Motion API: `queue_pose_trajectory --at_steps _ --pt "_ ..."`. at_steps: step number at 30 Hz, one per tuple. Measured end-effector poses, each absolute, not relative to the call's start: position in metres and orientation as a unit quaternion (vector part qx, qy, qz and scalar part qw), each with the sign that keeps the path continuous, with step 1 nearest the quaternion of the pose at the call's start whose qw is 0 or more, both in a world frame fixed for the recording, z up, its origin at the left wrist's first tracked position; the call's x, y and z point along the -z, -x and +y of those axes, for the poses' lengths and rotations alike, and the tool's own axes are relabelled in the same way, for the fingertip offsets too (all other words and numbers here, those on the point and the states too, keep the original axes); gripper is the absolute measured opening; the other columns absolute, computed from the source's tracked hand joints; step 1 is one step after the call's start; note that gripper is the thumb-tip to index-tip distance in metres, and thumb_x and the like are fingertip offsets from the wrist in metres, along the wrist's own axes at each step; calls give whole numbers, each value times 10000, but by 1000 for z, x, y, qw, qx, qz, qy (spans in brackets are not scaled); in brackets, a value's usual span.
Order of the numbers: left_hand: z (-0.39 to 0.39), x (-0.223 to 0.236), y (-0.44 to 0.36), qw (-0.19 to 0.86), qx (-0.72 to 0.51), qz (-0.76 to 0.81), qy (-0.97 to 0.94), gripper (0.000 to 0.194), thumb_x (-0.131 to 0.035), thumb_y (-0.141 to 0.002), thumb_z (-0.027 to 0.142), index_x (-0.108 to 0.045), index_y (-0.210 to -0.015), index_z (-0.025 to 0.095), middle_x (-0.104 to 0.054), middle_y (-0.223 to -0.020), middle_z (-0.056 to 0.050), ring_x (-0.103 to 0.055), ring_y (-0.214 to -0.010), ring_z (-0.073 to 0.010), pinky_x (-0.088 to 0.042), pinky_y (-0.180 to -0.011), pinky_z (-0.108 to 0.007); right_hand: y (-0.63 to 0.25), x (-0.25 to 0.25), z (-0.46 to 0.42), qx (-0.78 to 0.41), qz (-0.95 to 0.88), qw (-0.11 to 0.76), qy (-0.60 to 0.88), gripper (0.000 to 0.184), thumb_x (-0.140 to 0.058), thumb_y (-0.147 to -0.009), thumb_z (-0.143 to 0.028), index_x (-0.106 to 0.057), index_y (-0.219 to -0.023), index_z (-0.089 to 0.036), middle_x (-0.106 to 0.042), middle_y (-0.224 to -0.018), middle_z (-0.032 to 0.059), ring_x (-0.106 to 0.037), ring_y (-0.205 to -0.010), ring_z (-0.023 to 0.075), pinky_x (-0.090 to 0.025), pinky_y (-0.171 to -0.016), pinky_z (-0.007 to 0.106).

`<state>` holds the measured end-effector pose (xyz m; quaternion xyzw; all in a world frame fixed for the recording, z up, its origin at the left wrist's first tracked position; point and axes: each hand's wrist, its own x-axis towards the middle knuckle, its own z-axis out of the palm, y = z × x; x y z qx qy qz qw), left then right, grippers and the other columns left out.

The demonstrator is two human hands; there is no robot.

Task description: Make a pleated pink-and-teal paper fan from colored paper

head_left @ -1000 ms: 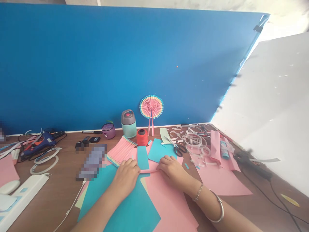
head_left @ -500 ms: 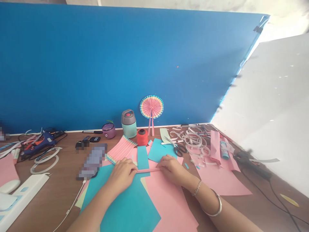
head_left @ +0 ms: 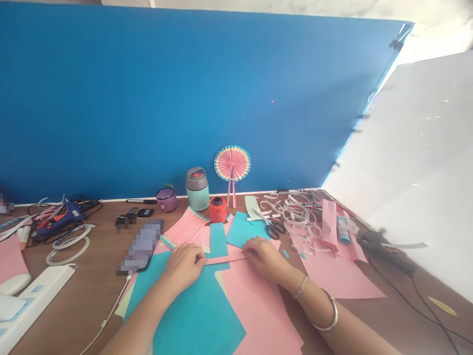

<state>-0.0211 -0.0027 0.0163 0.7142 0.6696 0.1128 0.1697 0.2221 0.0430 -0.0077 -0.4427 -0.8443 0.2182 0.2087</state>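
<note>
My left hand and my right hand each pinch an end of a narrow folded pink paper strip, pressed flat on the table. Under the strip lie a pink sheet and a teal sheet. A small teal rectangle lies just behind the strip. A pleated pink paper stack sits behind my left hand. My right wrist carries a bracelet and a bangle.
At the back stand a round paper fan, a lidded jar, an orange thread spool and a purple pot. Scissors and paper scraps lie right. A glue gun and tape rings lie left.
My left hand has slid left along the strip, so more of the pink strip shows between my hands. My right hand has shifted slightly.
</note>
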Motion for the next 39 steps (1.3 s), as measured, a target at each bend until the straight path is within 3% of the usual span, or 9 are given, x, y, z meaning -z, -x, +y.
queue_pose_trajectory --at_steps 9,16,19,24,27,33,39 --pt "2 -12 21 188 -111 717 -662 145 -501 -768 244 -594 -661 212 -684 -823 -27 -590 -857 -215 -377 -697 -291 -219 12 46 -221 -830 209 468 215 -469 -775 -89 -663 -774 -180 -644 -764 51 -527 -794 196 -379 -696 297" --pt "0 -12 16 167 -101 726 -659 136 -481 -763 193 -583 -674 205 -671 -829 -47 -579 -870 -234 -378 -746 -329 -216 7 44 -208 -829 187 485 222 -464 -761 -54 -647 -743 -177 -618 -756 41 -517 -794 185 -364 -696 281" --pt "-1 -11 15 144 -109 724 -666 128 -488 -750 152 -604 -768 204 -654 -874 -57 -557 -923 -247 -381 -787 -355 -214 4 42 -179 -835 180 489 224 -461 -761 -40 -638 -805 -170 -603 -811 46 -504 -806 183 -354 -697 278" --pt "-4 -4 10 81 -156 589 -789 528 -394 -711 -48 -609 -1056 289 -559 -1102 -49 -481 -1063 -215 -379 -852 -351 -211 4 36 -64 -907 152 388 504 -398 -790 20 -565 -1174 -260 -554 -955 53 -466 -841 181 -308 -706 291" --pt "-6 0 7 72 -148 524 -836 651 -351 -708 -104 -616 -1084 356 -509 -1176 -33 -438 -1123 -203 -371 -884 -348 -208 8 35 -9 -943 123 308 485 -405 -860 -35 -545 -1228 -318 -538 -951 61 -443 -847 188 -274 -692 306" --pt "-6 -6 9 50 -110 517 -848 549 -366 -799 -39 -677 -1043 343 -560 -1120 -52 -452 -1076 -224 -374 -831 -377 -210 9 38 9 -946 100 307 338 -457 -902 -144 -622 -1148 -308 -557 -958 73 -418 -865 202 -232 -672 319" --pt "-7 -22 23 56 -67 576 -813 477 -403 -753 -4 -747 -867 307 -615 -1003 -67 -483 -986 -232 -364 -793 -389 -223 0 40 -23 -926 94 366 327 -491 -812 -33 -706 -914 -258 -578 -982 59 -431 -881 187 -217 -664 313"
